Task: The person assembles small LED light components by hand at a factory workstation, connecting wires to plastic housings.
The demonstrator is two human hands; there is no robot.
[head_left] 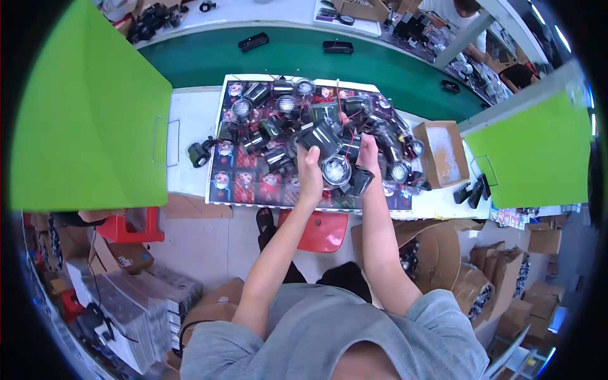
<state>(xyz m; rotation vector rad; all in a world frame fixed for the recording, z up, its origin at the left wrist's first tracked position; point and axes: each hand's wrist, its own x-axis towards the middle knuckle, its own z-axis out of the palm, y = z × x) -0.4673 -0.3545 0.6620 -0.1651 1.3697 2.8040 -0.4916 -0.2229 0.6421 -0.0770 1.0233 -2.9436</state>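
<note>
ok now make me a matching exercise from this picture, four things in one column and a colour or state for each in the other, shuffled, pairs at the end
1. left hand
2. cardboard box on the white table
3. plastic stool
4. large left-side panel

A. lime green
B. open-topped
C. holding a dark casing
D. red

Pairs: 1-C, 2-B, 3-D, 4-A

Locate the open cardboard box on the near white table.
In the head view, the open cardboard box is right of centre on the white table, between the cluttered printed sheet and the right-hand green panel.
</note>
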